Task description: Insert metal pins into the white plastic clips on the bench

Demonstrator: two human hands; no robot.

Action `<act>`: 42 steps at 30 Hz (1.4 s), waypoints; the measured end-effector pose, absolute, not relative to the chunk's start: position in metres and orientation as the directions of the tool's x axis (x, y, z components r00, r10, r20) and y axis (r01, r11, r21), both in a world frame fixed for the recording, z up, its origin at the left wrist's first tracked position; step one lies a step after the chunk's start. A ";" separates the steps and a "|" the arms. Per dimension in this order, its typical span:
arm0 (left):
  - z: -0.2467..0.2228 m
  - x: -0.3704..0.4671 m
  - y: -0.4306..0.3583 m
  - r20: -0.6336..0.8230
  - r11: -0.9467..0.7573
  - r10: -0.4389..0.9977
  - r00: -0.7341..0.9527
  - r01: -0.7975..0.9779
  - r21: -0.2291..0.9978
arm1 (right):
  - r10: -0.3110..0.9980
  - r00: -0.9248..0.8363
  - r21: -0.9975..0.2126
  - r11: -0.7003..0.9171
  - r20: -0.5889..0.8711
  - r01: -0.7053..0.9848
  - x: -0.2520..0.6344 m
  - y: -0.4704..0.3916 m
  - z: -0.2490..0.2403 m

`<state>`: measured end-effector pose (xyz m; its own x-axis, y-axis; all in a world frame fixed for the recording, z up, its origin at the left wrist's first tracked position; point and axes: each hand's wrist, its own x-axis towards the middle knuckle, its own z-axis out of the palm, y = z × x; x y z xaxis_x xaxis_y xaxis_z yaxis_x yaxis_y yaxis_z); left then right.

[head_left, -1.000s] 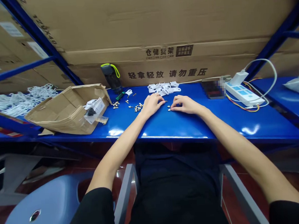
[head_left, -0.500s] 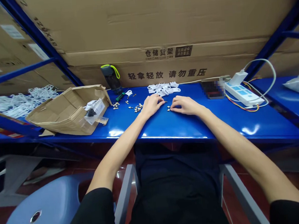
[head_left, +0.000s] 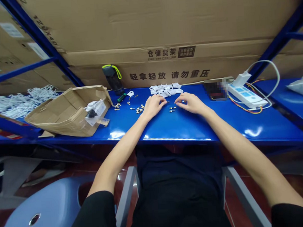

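My left hand [head_left: 153, 105] rests on the blue table with thumb and forefinger pinched. A small thin screw-like piece [head_left: 168, 102] pokes out from its fingertips. My right hand [head_left: 191, 103] hovers just to the right, finger and thumb slightly apart with nothing seen between them. Below and left of its fingertips lie a few small metal-and-white fittings [head_left: 172, 111]. Beside my left wrist sits a small pile of similar fittings [head_left: 140, 109]. Beyond both hands is a heap of white plastic pieces [head_left: 165, 89].
An open cardboard box [head_left: 63, 114] stands left, with a dark bottle [head_left: 113, 80] and a green-handled screwdriver [head_left: 121, 97] behind it. White cords [head_left: 21, 103] lie far left. A phone [head_left: 215, 90] and a power strip [head_left: 249, 95] with cables occupy the right.
My right hand has let go of a small fitting on the table and lifted slightly away, up and right. My left hand keeps its pinch in the same place.
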<state>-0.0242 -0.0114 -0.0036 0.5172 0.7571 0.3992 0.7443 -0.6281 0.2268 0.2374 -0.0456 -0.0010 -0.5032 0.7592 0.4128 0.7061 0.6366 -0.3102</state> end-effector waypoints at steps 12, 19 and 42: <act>-0.004 -0.024 -0.010 0.438 -0.643 0.743 0.507 0.721 0.258 | 0.758 -0.560 -0.369 0.652 0.333 0.662 0.246 -0.037 -0.007; -0.005 -0.024 -0.010 0.440 -0.661 0.732 0.521 0.701 0.269 | 0.793 -0.512 -0.312 0.604 0.330 0.734 0.249 -0.034 -0.008; 0.002 -0.020 -0.015 0.545 -0.775 0.616 0.569 0.564 0.287 | 0.873 -0.184 -0.756 0.483 0.451 0.441 0.223 -0.034 -0.014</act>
<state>-0.0203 -0.0145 0.0020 0.5693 0.6159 0.5445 0.5638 -0.7746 0.2866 0.2226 -0.0335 -0.0138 -0.1836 0.8733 0.4513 0.4411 0.4835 -0.7561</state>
